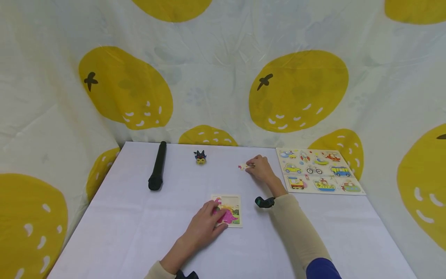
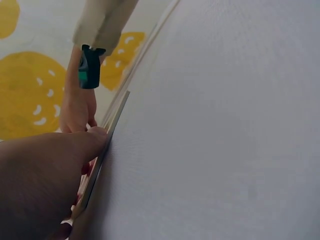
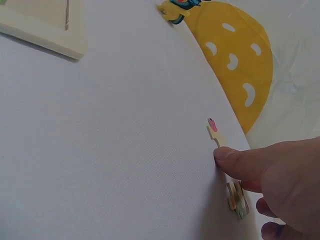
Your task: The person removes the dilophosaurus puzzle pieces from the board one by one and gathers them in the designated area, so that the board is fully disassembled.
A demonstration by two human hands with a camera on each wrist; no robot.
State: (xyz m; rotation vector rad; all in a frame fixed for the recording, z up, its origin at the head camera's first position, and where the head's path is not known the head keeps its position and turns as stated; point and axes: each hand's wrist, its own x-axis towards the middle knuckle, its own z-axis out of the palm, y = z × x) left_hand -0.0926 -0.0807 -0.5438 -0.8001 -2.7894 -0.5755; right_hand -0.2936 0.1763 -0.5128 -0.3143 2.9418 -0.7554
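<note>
White cloth covers the table (image 1: 118, 236) in the head view. The frame (image 1: 240, 209) lies flat near the middle, its pink picture (image 1: 229, 218) facing up, in easy reach of the left hand (image 1: 203, 224). That hand's fingers lie spread over the picture, with the thumb at the near rim, probably to steady so light a thing; whether they grip it or merely rest there, I cannot tell. Farther off and to the right, the right hand (image 1: 261, 169) reaches down to a small piece (image 1: 242, 167). The mic (image 1: 158, 166) on the left, the figure (image 1: 200, 157) at the far side and the board (image 1: 309, 190) on the right seem set aside, leaving both hands room between them.

In the left wrist view, the thumb lies on the edge of the frame, seen side-on against the table; most of the fingers are hidden.

In the right wrist view, the right thumb and a finger appear to pinch the piece at one end, its pink tip sticking out, likely because so thin a thing is easiest taken by its edge. More pieces (image 3: 238, 200) lie just beside, under the fingers.
</note>
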